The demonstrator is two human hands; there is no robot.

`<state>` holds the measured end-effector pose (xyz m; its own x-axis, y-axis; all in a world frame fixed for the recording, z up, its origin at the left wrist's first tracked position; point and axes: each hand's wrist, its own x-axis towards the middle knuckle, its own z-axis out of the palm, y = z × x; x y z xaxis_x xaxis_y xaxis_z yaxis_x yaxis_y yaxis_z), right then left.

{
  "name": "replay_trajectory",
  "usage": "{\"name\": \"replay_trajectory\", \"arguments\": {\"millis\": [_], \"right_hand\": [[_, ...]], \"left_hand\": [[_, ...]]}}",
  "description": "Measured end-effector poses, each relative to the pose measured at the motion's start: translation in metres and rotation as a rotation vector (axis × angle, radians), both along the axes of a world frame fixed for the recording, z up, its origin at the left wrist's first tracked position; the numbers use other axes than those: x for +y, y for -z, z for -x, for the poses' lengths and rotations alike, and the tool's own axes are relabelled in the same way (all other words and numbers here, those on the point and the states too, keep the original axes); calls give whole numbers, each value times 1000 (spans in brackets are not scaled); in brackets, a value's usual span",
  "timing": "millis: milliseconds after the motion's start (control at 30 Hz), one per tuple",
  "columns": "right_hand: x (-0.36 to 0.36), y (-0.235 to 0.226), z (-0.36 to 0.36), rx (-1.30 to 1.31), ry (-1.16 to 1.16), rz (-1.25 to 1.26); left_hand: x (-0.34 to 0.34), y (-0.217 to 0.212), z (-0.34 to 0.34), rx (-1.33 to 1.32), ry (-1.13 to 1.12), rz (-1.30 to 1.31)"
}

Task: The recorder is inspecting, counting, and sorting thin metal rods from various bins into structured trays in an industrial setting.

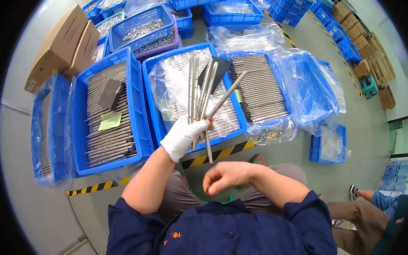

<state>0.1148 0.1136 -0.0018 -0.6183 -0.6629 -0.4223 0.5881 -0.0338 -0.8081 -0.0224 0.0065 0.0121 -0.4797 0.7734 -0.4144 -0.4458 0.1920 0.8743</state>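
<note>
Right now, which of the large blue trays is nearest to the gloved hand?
The tray third from the left in the front row. Only it has the left hand, gripping metal rods, over its near rim; its contents look whitish.

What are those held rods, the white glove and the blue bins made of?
Held rods: probably bare metal, perhaps steel; grey with bright glints.
White glove: likely thin fabric; matte and close-fitting, any weave too small to see.
Blue bins: apparently moulded plastic; evenly coloured, slightly glossy, with thick rims.
</note>
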Motion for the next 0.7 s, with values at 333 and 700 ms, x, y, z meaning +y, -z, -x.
{"name": "replay_trajectory", "arguments": {"millis": [333, 700], "right_hand": [[112, -3, 4, 221, 1187, 369], [106, -17, -1, 372, 1222, -29]], "left_hand": [[0, 3, -10, 329, 162, 101], [-2, -5, -9, 332, 192, 117]]}}
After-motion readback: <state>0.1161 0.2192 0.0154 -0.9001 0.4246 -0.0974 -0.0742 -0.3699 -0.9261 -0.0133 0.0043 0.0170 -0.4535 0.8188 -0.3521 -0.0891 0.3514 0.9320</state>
